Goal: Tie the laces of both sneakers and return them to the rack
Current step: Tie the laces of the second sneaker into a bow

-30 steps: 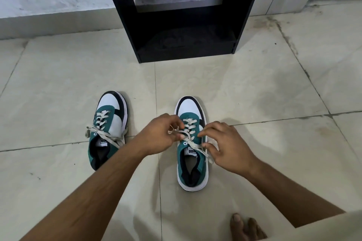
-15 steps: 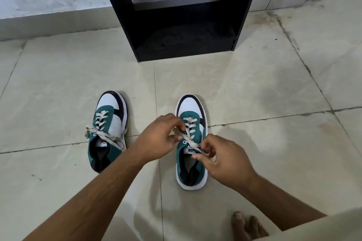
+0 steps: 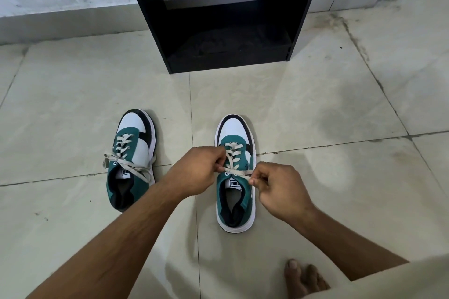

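Observation:
Two green, white and black sneakers stand on the tiled floor, toes pointing away from me. The left sneaker [image 3: 132,158] has its cream laces crossed loosely, ends trailing over both sides. Over the right sneaker [image 3: 235,172] both hands work the lace [image 3: 239,173]. My left hand [image 3: 196,172] pinches one lace end at the shoe's left side. My right hand [image 3: 279,187] pinches the other end at the right side, and the lace runs taut across the tongue between them. The black rack [image 3: 226,12] stands ahead against the wall, its lower shelf bare.
The floor [image 3: 315,109] is pale tile with dark grout lines. A white wall with a low skirting runs behind the rack. My bare foot [image 3: 303,279] rests at the lower right, beside a pale cloth edge.
My right hand has pulled its lace end out to the right and closed on it. The lace now stretches tight across the right sneaker. My left hand stays at the shoe's left side.

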